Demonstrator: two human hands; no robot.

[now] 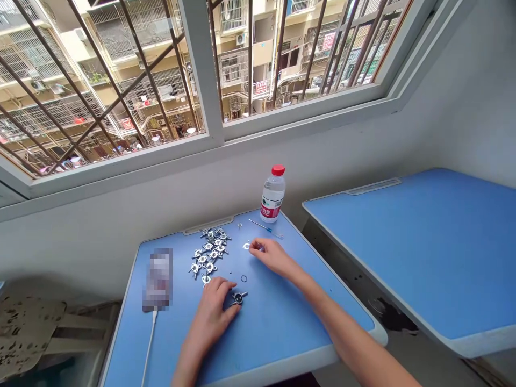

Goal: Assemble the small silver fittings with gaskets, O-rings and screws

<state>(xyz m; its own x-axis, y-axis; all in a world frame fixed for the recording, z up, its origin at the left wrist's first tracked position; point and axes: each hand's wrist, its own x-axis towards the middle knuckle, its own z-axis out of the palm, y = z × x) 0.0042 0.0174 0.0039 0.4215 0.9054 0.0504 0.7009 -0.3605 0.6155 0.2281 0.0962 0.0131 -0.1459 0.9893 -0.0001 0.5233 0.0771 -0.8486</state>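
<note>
My left hand [216,307] rests on the blue table [282,317], thumb and fingers apart around a small metal part with a dark round centre [238,298]; whether it grips the part is unclear. Farther right, my right hand [271,255] has its fingertips pressed together beside a flat metal plate [246,246]; what is between them is too small to name. A thin dark ring [244,278] lies between the hands. Several similar metal parts [209,250] form a loose pile beyond my left hand.
A water bottle with a red cap [273,196] stands at the far corner, near a thin screwdriver [261,226]. At the left lies a blurred phone [158,279] with a white cable [149,344]. Another blue table [423,242] is at the right, across a gap.
</note>
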